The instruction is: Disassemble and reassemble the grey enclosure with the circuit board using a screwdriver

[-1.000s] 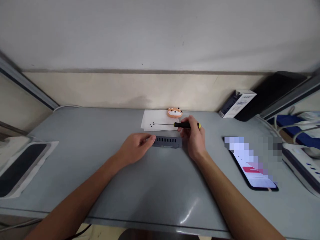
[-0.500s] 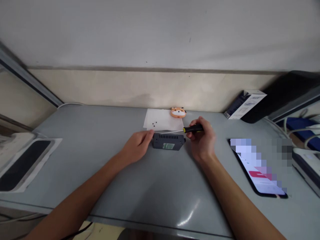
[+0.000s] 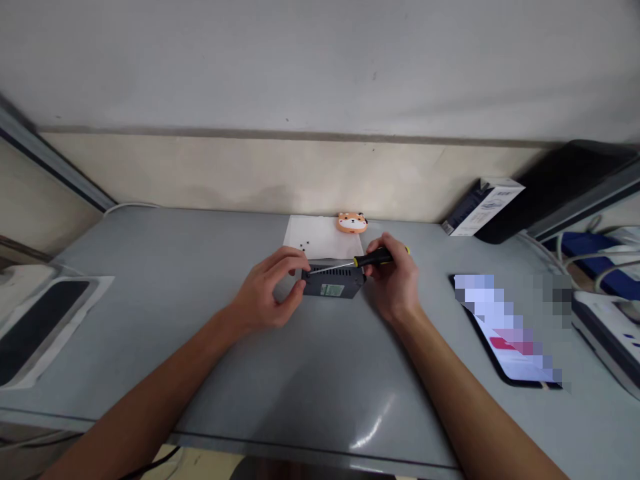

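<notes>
Our right hand (image 3: 395, 283) is closed around the black-and-yellow handle of a screwdriver (image 3: 373, 258), whose thin shaft slants left across the top of a small dark box (image 3: 331, 283) standing on the grey table (image 3: 300, 373). Our left hand (image 3: 267, 293) grips the box's left end, fingers curled over the top edge near the tip. We judge the step in hand to be seating the tip in a screw there; turning calls for a steady box and a straight shaft. Behind lies a white paper (image 3: 320, 235) with tiny dark screws (image 3: 305, 246).
</notes>
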`<action>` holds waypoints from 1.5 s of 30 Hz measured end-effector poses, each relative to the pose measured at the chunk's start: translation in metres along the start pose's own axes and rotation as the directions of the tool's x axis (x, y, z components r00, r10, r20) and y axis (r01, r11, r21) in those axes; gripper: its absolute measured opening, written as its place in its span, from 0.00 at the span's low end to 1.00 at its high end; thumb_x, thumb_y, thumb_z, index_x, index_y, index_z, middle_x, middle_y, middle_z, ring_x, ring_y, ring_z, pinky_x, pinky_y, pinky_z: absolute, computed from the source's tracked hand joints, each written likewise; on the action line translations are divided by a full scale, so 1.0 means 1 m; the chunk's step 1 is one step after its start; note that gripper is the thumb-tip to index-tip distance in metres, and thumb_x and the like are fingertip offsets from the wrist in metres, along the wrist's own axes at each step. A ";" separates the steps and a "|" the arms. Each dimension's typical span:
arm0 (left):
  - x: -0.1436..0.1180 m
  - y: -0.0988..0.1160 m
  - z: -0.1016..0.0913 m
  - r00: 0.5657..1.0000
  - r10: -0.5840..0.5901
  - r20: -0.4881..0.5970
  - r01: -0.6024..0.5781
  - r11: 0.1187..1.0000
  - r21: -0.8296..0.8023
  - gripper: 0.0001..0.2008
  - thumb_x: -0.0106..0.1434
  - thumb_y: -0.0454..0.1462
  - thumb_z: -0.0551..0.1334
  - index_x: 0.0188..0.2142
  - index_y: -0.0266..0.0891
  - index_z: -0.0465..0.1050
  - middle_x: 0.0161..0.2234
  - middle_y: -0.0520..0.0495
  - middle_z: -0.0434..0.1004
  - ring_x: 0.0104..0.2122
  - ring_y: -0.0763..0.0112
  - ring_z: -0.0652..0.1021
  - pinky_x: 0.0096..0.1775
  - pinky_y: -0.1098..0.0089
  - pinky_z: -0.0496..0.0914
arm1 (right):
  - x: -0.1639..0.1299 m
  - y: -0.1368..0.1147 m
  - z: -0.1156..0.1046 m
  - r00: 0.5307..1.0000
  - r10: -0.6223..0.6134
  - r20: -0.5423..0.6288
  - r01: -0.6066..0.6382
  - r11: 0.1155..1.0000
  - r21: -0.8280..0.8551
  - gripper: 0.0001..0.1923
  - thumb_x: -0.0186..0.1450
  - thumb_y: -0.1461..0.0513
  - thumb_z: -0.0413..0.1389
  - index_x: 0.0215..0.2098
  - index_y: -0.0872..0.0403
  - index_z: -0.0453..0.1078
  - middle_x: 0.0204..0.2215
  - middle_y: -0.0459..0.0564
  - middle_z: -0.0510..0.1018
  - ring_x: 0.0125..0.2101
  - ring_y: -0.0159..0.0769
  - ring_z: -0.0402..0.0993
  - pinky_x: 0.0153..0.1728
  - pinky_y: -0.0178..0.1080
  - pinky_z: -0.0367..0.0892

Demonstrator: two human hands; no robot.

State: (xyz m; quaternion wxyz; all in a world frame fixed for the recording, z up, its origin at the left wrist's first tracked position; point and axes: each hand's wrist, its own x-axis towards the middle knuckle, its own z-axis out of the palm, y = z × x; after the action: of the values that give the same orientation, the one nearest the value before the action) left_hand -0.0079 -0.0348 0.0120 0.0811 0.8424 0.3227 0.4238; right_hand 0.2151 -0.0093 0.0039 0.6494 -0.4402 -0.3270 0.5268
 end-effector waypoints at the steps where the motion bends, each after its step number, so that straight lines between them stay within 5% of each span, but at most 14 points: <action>1: 0.000 0.000 0.000 1.000 0.015 -0.006 -0.015 1.000 0.011 0.09 0.68 0.29 0.59 0.45 0.42 0.71 0.42 0.44 0.79 0.40 0.67 0.80 0.43 0.66 0.77 | 0.000 0.000 0.000 1.000 0.003 -0.007 -0.003 1.000 0.005 0.18 0.60 0.48 0.62 0.23 0.51 0.67 0.20 0.42 0.70 0.16 0.27 0.63 0.20 0.35 0.60; 11: -0.001 -0.002 0.001 0.996 0.086 -0.017 -0.083 0.989 0.121 0.07 0.66 0.29 0.61 0.36 0.43 0.73 0.44 0.45 0.81 0.32 0.72 0.79 0.39 0.68 0.77 | 0.005 0.008 -0.005 0.999 -0.033 -0.044 0.027 0.992 -0.123 0.24 0.63 0.39 0.60 0.30 0.50 0.72 0.21 0.42 0.72 0.19 0.29 0.63 0.22 0.36 0.58; 17: 0.001 -0.001 0.000 0.995 0.091 -0.029 -0.087 0.991 0.099 0.07 0.65 0.29 0.61 0.34 0.42 0.73 0.43 0.45 0.80 0.30 0.72 0.76 0.37 0.67 0.76 | 0.002 0.012 -0.002 0.985 -0.108 0.133 0.151 0.913 -0.380 0.28 0.63 0.36 0.59 0.38 0.51 0.75 0.30 0.46 0.80 0.25 0.31 0.66 0.29 0.36 0.63; 29: 0.000 -0.003 0.002 0.998 0.068 0.004 -0.068 0.989 0.132 0.05 0.66 0.32 0.59 0.35 0.42 0.71 0.44 0.42 0.85 0.40 0.65 0.84 0.44 0.63 0.79 | 0.005 0.010 -0.004 0.979 -0.039 0.201 0.116 0.915 -0.386 0.33 0.58 0.33 0.60 0.40 0.52 0.77 0.31 0.48 0.83 0.26 0.31 0.67 0.30 0.36 0.64; 37: 0.016 0.006 -0.008 0.997 -0.003 -0.072 0.005 1.000 0.031 0.07 0.70 0.32 0.57 0.36 0.41 0.73 0.45 0.42 0.82 0.44 0.62 0.82 0.48 0.59 0.76 | 0.018 0.003 -0.011 0.999 0.028 0.032 -0.027 0.999 -0.031 0.24 0.59 0.41 0.63 0.34 0.52 0.75 0.25 0.45 0.78 0.19 0.27 0.61 0.21 0.34 0.57; 45: 0.041 0.015 0.025 0.975 0.221 0.009 -0.212 0.923 0.321 0.04 0.65 0.33 0.60 0.34 0.42 0.73 0.38 0.47 0.82 0.34 0.64 0.78 0.39 0.60 0.68 | 0.036 -0.016 -0.034 0.966 0.020 -0.260 0.053 0.961 0.273 0.05 0.53 0.60 0.57 0.23 0.51 0.64 0.21 0.42 0.73 0.15 0.25 0.56 0.15 0.33 0.53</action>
State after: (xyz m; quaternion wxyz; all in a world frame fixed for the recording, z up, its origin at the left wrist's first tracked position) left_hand 0.0360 -0.0182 0.0296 -0.1082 0.8689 0.2933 0.3838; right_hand 0.2600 0.0171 0.0039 0.7464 -0.4072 -0.1656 0.4997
